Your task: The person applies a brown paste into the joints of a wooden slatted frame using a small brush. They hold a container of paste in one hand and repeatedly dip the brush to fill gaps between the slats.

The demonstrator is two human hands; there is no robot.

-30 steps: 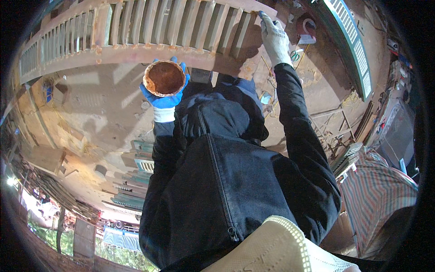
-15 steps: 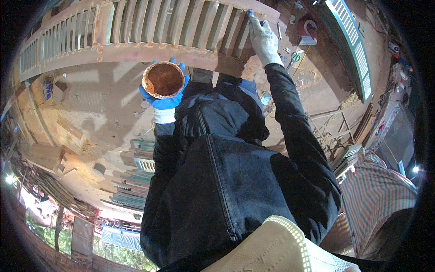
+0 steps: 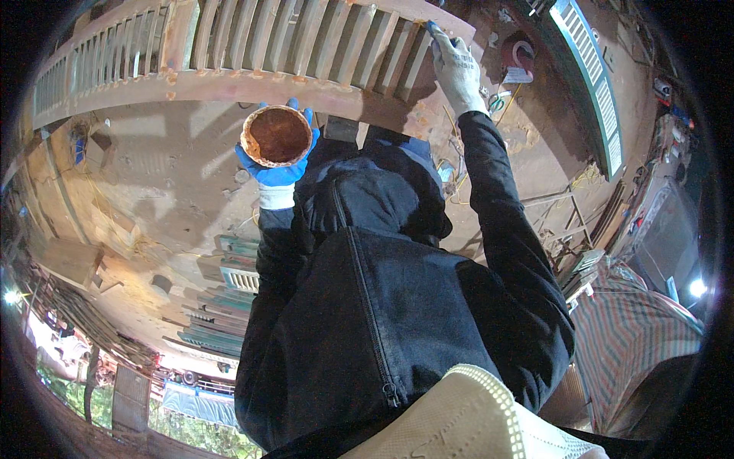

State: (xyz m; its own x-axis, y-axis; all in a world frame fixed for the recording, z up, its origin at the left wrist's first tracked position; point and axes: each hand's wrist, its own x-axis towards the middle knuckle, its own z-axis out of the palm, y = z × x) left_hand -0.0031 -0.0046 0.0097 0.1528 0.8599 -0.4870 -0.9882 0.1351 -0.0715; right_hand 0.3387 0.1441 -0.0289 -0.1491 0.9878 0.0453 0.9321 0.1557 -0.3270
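Observation:
A long louvred wooden shutter panel [image 3: 267, 83] with patches of orange-brown filler along its frame stretches across the top of the head view. Below its near rail, my left hand [image 3: 277, 176], in a white and blue glove, is wrapped round a round bowl [image 3: 245, 144] whose inside is coated with reddish-brown paste. My right hand [image 3: 459, 75], in a pale glove with blue fingertips, reaches to the panel's right end. Its fingers are drawn together against the frame beside the last slats. Anything held between them is hidden.
A blue-green louvred panel [image 3: 589, 84] stands at the far right. Green-handled scissors [image 3: 497, 101] lie on the floor near my right wrist. Several shutter pieces [image 3: 218, 321] lie at lower left, and a wooden box [image 3: 70, 262] is further left. A striped sheet [image 3: 634, 336] hangs at lower right.
My right hand has shifted slightly right and down along the panel's end. My left hand keeps the bowl in nearly the same place.

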